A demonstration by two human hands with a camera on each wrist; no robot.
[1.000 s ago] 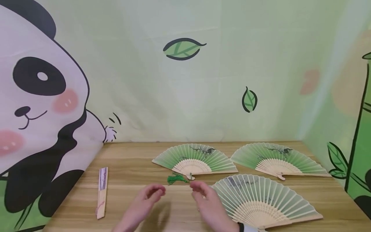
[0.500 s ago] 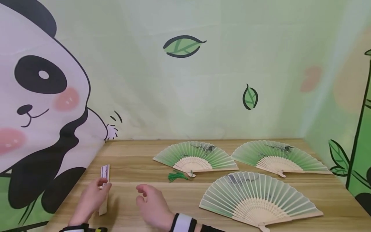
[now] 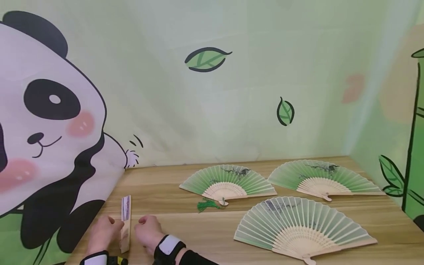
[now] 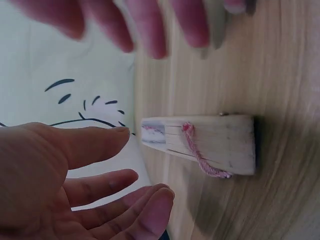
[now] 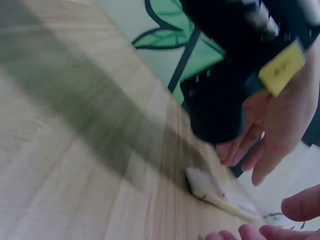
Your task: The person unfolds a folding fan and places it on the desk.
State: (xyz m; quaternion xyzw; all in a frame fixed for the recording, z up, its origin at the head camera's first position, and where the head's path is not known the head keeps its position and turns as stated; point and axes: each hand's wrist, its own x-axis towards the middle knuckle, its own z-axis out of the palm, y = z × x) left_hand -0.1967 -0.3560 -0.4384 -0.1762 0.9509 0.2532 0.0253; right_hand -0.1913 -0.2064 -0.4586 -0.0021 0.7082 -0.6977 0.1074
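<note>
A folded fan (image 3: 125, 235) with pale wooden sticks and a purple-printed leaf lies lengthwise on the left of the table. Its pink cord (image 4: 200, 155) shows in the left wrist view. My left hand (image 3: 104, 232) hovers just left of the fan, fingers loosely bent and apart from it in the left wrist view. On the fan's other side is my right hand (image 3: 148, 230), also loosely bent and holding nothing. In the right wrist view the fan (image 5: 207, 187) lies beyond the right hand's fingertips (image 5: 300, 205), with the left hand (image 5: 282, 125) above it.
Three spread green fans lie on the table: one (image 3: 228, 176) with a green tassel (image 3: 208, 204) at the back middle, one (image 3: 326, 178) at the back right, and a paler one (image 3: 304, 224) in front. A panda-printed cloth (image 3: 205, 110) borders the table.
Both hands have moved left from the middle of the table to either side of the folded fan. The left hand passed over it and now stands beside it. The fans lie as before.
</note>
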